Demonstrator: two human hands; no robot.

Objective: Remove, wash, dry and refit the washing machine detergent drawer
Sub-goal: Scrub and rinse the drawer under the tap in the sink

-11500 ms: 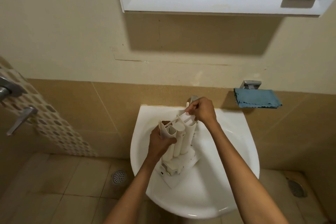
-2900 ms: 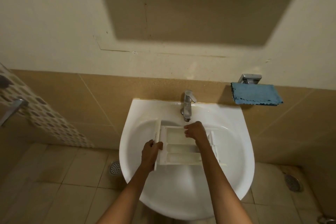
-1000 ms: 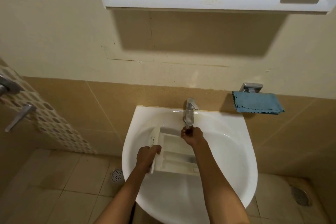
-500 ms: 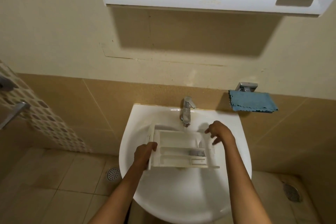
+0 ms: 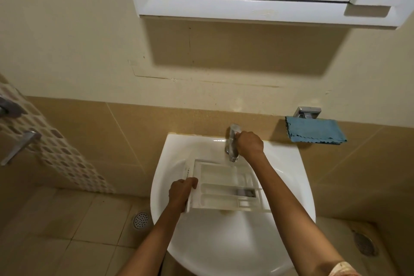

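White plastic drawer (image 5: pixel 220 186): out of the machine, lying compartments-up across the sink (image 5: pixel 224 253) bowl, just under the tap (image 5: pixel 232 152) spout. My left hand (image 5: pixel 182 190) grips its left end; my right hand (image 5: pixel 249 145) is curled round the tap lever.

Progress, as I judge it: removal done, washing in hand; I cannot tell whether water runs. Drying and refitting are left.

Blue cloth (image 5: pixel 315 131): on the wall holder right of the sink, near.

Room: the drawer's far edge sits close beneath the spout and its right end is near the bowl wall. The basin is open toward me.
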